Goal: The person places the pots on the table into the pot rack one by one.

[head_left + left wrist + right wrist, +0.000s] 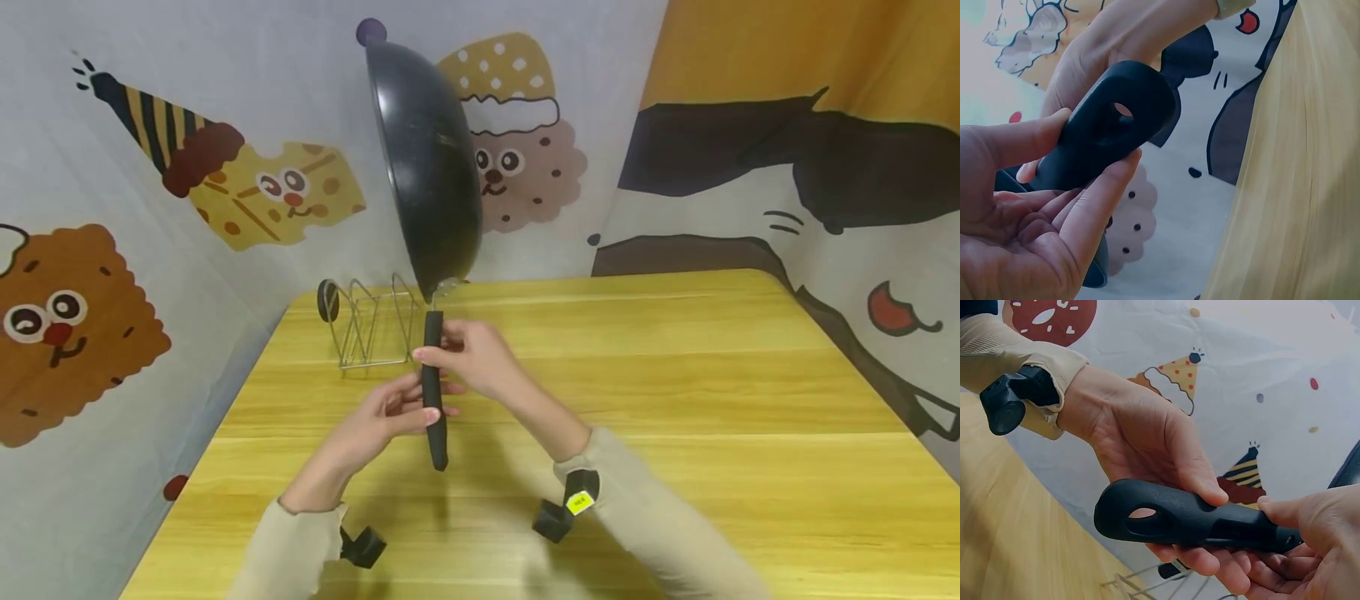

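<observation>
Wok (pixel 431 167), deep, round and black, is held bowl-uppermost above the yellow wood-grain table (pixel 675 400), a silver wire rack (pixel 372 364) standing beyond; the left hand (pixel 375 421) pinches its black handle (pixel 431 387) low, the right hand (pixel 483 358) higher, a spacing that probably steadies the top-heavy bowl.

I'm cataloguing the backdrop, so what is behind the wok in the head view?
Behind the wok is the printed backdrop: a purple dot peeks out above, and part of a cookie character shows on the right. Print directly behind the wok is hidden.
</observation>
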`<state>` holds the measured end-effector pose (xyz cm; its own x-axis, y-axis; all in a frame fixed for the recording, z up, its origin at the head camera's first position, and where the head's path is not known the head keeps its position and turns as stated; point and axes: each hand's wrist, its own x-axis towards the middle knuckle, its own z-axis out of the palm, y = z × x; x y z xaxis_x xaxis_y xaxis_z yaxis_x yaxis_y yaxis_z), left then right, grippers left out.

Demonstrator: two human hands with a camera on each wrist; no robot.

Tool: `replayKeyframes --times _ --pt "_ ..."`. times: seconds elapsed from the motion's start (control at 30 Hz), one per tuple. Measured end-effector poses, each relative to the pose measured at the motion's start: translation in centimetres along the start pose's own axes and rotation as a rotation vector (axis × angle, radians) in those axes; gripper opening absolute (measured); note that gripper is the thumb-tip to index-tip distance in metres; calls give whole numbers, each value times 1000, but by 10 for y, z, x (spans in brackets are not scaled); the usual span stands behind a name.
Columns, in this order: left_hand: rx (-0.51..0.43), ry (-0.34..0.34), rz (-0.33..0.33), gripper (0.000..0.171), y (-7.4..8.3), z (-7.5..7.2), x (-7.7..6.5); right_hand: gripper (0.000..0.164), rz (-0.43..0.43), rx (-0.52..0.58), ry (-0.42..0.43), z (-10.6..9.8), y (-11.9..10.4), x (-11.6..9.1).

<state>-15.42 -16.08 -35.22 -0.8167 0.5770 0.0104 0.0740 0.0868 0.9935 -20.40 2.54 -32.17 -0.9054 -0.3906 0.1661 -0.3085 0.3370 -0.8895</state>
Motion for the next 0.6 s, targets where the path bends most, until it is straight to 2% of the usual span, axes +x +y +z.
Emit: replayKeyframes --times 0.27,0.5,0.6 --pt "78 48 -39 58 -1 -22 -16 21 -40 -23 -14 21 -11 15" --pt "114 64 -13 56 -2 -39 -27 21 -49 -10 -25 38 -17 27" --pt "139 75 -23 56 -3 -45 -31 21 -60 -14 -30 44 -19 30"
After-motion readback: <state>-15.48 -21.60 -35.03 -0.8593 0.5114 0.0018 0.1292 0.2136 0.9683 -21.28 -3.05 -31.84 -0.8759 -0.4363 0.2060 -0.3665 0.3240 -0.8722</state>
